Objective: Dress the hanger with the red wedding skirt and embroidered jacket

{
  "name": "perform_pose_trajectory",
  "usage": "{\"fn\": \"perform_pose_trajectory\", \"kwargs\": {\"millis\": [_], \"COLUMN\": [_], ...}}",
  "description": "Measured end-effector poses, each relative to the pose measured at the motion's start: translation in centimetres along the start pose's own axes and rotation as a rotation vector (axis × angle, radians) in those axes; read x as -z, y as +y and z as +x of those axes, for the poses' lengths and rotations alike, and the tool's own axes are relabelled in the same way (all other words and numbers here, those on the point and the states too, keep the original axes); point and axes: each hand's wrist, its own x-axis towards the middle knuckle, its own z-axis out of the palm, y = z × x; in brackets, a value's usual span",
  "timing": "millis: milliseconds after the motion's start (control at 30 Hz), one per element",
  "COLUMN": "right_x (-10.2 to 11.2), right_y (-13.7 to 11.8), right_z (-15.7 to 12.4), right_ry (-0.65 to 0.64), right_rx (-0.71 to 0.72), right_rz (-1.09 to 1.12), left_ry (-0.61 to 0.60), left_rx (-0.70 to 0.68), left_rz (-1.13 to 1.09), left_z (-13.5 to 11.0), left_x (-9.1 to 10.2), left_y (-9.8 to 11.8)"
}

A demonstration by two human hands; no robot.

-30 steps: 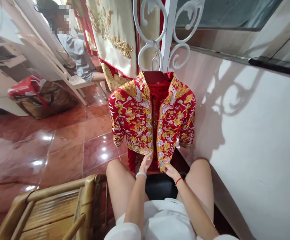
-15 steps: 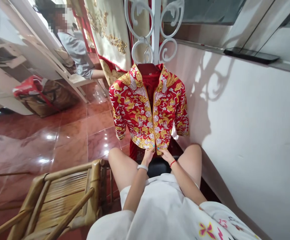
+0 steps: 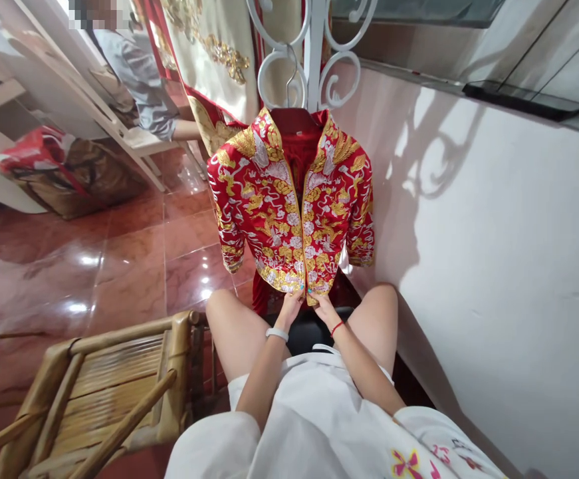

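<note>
A red jacket (image 3: 274,209) with gold and silver embroidery hangs before me on a hanger (image 3: 294,120), its front edges hanging close together. The hanger's wire hook (image 3: 292,76) goes up to a white scrolled metal frame (image 3: 314,56). My left hand (image 3: 292,306) pinches the bottom front corner of one jacket panel. Beside it, my right hand (image 3: 323,306) grips the lower corner of the other panel. The fingertips of both hands lie near each other at the hem; the fingers behind the cloth are hidden.
A bamboo chair (image 3: 114,379) stands at my left. Farther off, a person in a grey shirt (image 3: 139,80) sits near a brown bag (image 3: 80,176). A cream embroidered cloth (image 3: 219,53) hangs behind the jacket. The white wall (image 3: 498,246) is close on my right; a dark flat object (image 3: 523,100) rests on its ledge.
The view has shifted slightly, so the jacket appears a little larger and higher. Both hands keep their hold on the hem corners.
</note>
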Motion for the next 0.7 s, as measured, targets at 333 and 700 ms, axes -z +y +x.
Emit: {"fn": "perform_pose_trajectory", "kwargs": {"millis": [333, 700], "right_x": [-0.4, -1.2], "right_y": [-1.1, -0.5], "right_z": [-0.1, -0.8], "right_ry": [0.047, 0.017], "right_rx": [-0.078, 0.001], "right_rz": [0.018, 0.007], "left_ry": [0.031, 0.008], "left_rx": [0.085, 0.044], "left_rz": [0.007, 0.039], "left_z": [0.5, -0.6], "left_x": [0.5, 0.1], "left_y": [0.4, 0.6]}}
